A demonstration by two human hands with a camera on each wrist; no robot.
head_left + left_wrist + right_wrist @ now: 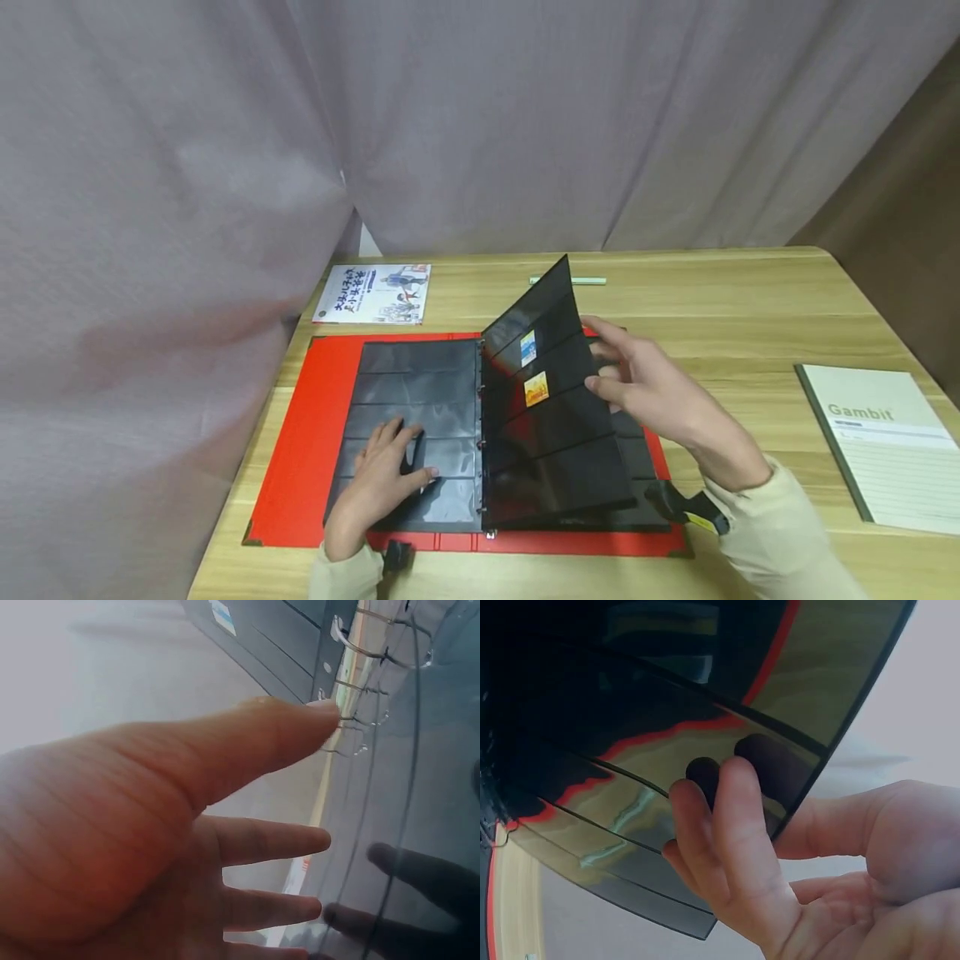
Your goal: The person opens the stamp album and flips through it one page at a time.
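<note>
A red ring-bound stamp album (288, 467) lies open on the table, with black pocket pages. My right hand (660, 387) pinches the outer edge of a raised black page (558, 458), thumb on one face and fingers behind it. In the right wrist view, the fingertips (739, 780) press against the page's glossy back. Two small stamps show on this page, a blue one (528, 348) above an orange one (536, 389). My left hand (382, 475) has its fingers spread over the left page (420, 358); metal rings (360, 645) show beyond its thumb in the left wrist view.
A white picture book (372, 294) lies at the back left of the wooden table (720, 308). Behind the raised page is a pale green stick-like item (588, 282). A Gambit notebook (885, 450) lies at the right. Grey curtains (480, 125) hang behind the table and down its left side.
</note>
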